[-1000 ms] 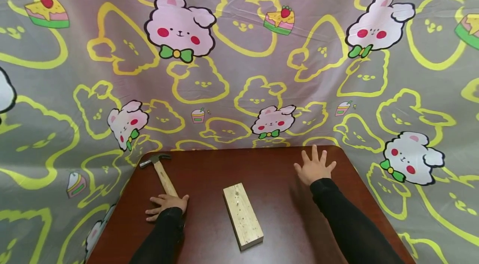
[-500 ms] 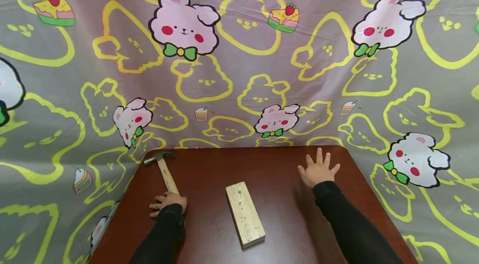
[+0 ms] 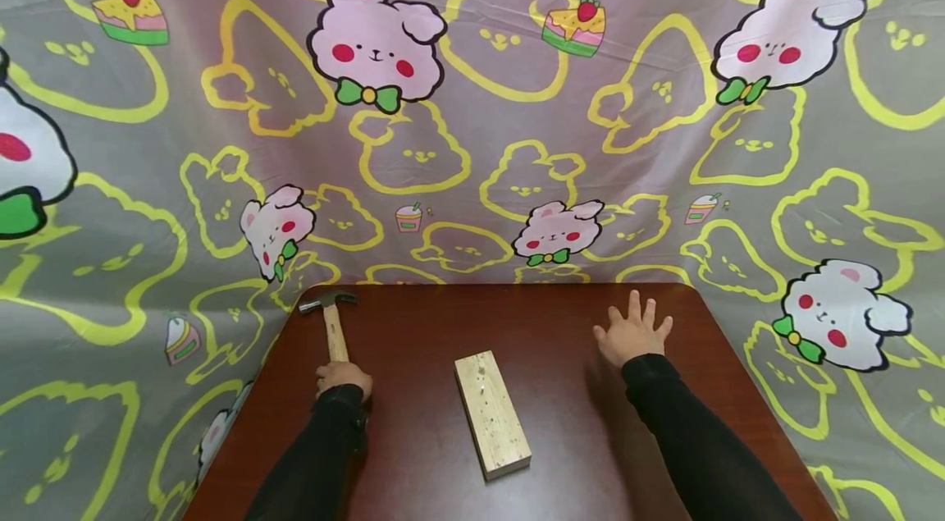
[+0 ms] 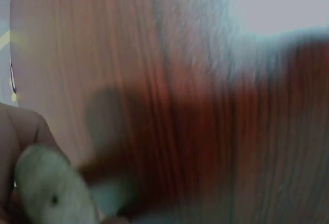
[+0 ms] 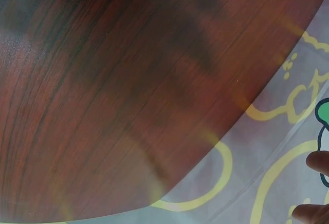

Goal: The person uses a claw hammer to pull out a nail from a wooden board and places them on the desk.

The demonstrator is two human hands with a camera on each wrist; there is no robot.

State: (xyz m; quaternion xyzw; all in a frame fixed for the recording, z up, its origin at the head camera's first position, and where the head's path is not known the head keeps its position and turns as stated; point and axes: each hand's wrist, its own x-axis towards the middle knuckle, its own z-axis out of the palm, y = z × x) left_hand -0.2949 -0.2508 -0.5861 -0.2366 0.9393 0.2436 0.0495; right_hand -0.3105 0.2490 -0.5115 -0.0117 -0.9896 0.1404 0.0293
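Observation:
On the left of the table lies a claw hammer [image 3: 335, 332] with a wooden handle, its metal head toward the far left corner. My left hand [image 3: 344, 380] grips the lower handle, fingers curled round it. In the left wrist view the round butt of the hammer handle [image 4: 54, 185] pokes out beside the curled fingers [image 4: 23, 129]. My right hand [image 3: 633, 334] hovers at the right side with spread, straight fingers and holds nothing. Two of its fingertips [image 5: 311, 213] show at the edge of the right wrist view. Between the hands lies a pale wooden block [image 3: 493, 414], with a small nail-like spot on top.
The dark red-brown table [image 3: 561, 373] has rounded far corners. A grey curtain [image 3: 472, 135] printed with rabbits and yellow outlines hangs close behind the table and along both sides.
My left hand has gone from spread fingers over the hammer handle to gripping it, and the hammer stands a little straighter. The right hand stays spread. The head view has shifted slightly.

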